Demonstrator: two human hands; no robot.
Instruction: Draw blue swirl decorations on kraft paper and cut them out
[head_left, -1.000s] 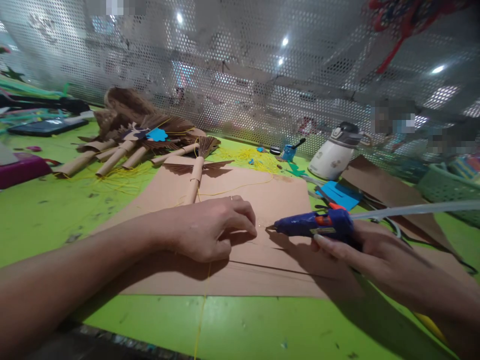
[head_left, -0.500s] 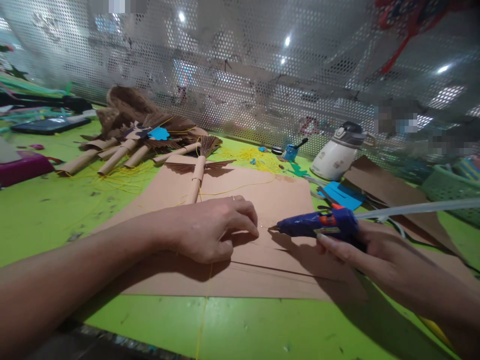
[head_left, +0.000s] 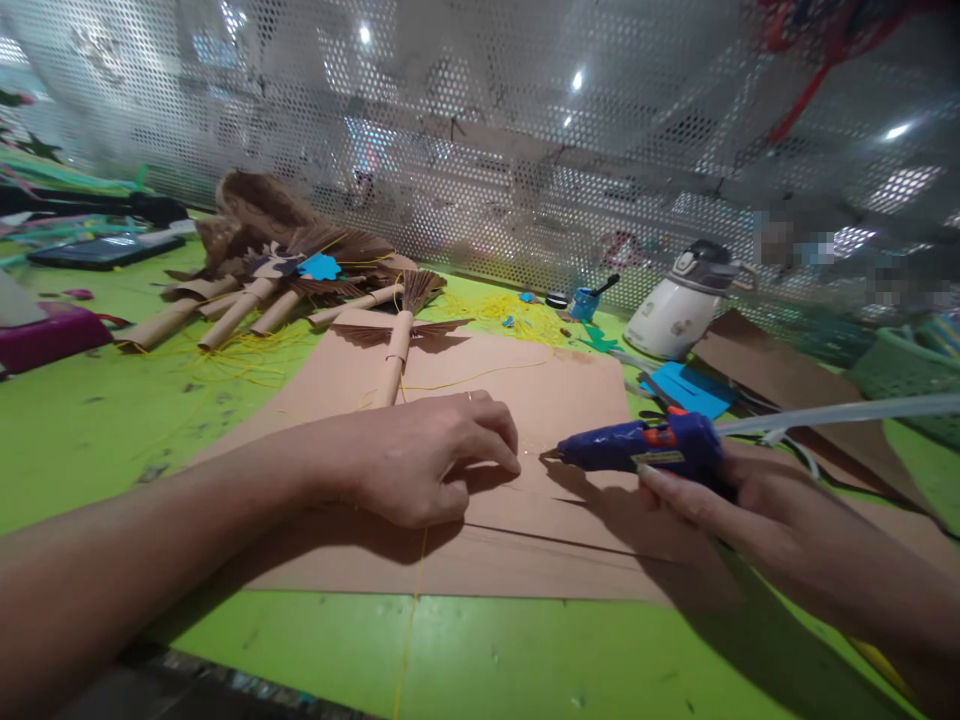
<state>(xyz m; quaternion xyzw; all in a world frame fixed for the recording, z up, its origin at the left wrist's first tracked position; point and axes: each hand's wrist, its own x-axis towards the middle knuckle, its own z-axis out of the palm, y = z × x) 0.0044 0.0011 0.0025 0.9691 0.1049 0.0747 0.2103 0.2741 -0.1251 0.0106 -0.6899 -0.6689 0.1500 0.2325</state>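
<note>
My right hand (head_left: 757, 500) is wrapped round a dark blue glue gun (head_left: 637, 445) with an orange part. Its nozzle points left, close to the surface of a large brown paper sheet (head_left: 585, 390). A small shiny spot of glue shows just left of the tip. My left hand (head_left: 420, 460) rests on the sheet left of the nozzle, its fingers bent and its thumb apart from the forefinger. A yellow thread (head_left: 416, 600) runs beneath this hand. Just beyond it lies a rolled paper figure (head_left: 397, 345) with pleated paper pieces. My left palm is hidden.
More paper figures (head_left: 255, 295) lie at the back left, near a phone (head_left: 105, 250). Yellow threads (head_left: 517, 315), a small blue paint pot (head_left: 583, 303) and a white bottle (head_left: 675, 310) stand or lie behind. Blue paper (head_left: 686, 390) and a green basket (head_left: 911, 375) are at right.
Both hands and the glue gun keep nearly the same pose over the sheet. The whole view has shifted very slightly.
</note>
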